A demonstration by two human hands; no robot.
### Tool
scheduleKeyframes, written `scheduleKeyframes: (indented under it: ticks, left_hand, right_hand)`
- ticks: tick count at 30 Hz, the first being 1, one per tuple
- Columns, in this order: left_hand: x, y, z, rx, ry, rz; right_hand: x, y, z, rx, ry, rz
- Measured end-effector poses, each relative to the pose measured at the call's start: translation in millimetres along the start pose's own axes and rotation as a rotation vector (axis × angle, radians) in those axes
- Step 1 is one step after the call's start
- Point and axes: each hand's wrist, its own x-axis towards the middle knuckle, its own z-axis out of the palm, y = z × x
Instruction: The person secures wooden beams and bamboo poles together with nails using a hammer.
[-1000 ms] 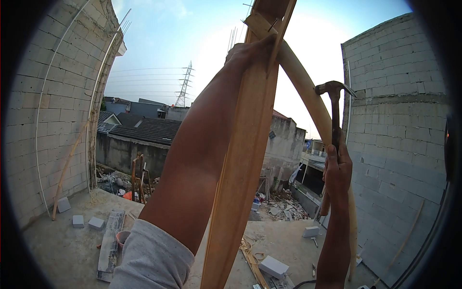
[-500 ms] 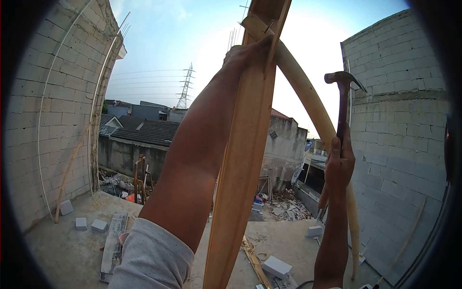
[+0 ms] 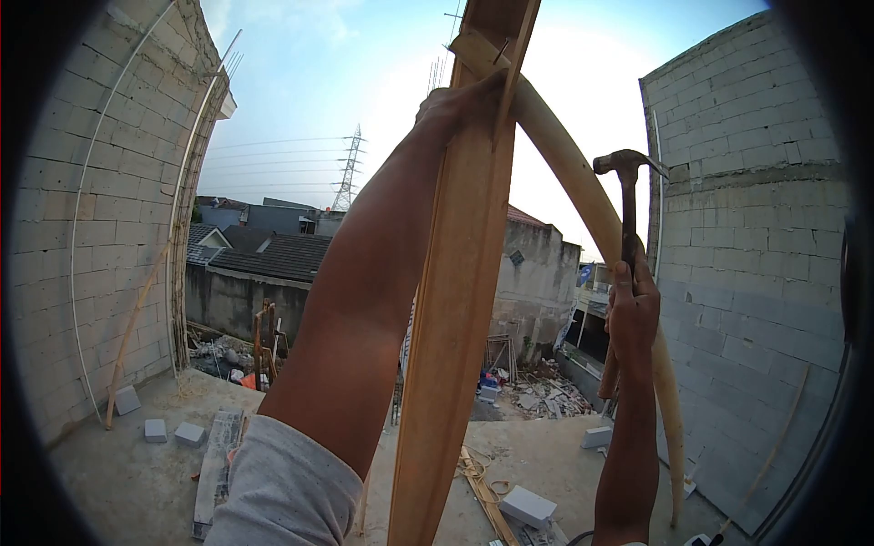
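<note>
Before me a long brown wooden post (image 3: 455,318) stands upright, slightly tilted. A pale wooden strip (image 3: 564,164), bent-looking in this lens, crosses it near the top and slants down to the right. From the strip's upper end a nail (image 3: 502,52) sticks out. Raised high, my left hand (image 3: 460,105) is closed around the post just below the nail; some of its fingers are hidden. My right hand (image 3: 633,305) grips a claw hammer (image 3: 628,191) by the handle, head up, to the right of the post and in front of the strip.
Grey block walls rise at left (image 3: 109,209) and right (image 3: 746,255). White blocks (image 3: 528,506), planks (image 3: 487,496) and a board (image 3: 217,464) lie on the concrete floor (image 3: 127,464). Rubble (image 3: 551,396) is heaped beyond the floor's edge.
My right hand and the hammer have shifted left and slightly down, towards the post. My left hand keeps its place on the post. The view has shifted slightly.
</note>
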Motion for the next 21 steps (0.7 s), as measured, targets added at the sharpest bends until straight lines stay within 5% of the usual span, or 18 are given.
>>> scheduleKeyframes:
  ticks: [7,11,13,21]
  left_hand:
    - [-7,4,-2,-0.027,-0.033,0.03]
    - [-20,8,-3,-0.045,-0.028,0.105]
    - [-21,10,-4,-0.102,-0.082,0.124]
    - [-20,9,-7,0.035,-0.101,0.104]
  right_hand:
    - [7,10,-3,-0.188,0.018,-0.139]
    - [1,-10,2,-0.055,0.048,-0.186]
    - [23,-18,5,-0.376,0.293,-0.863]
    - [36,-99,51,-0.001,0.423,-0.938]
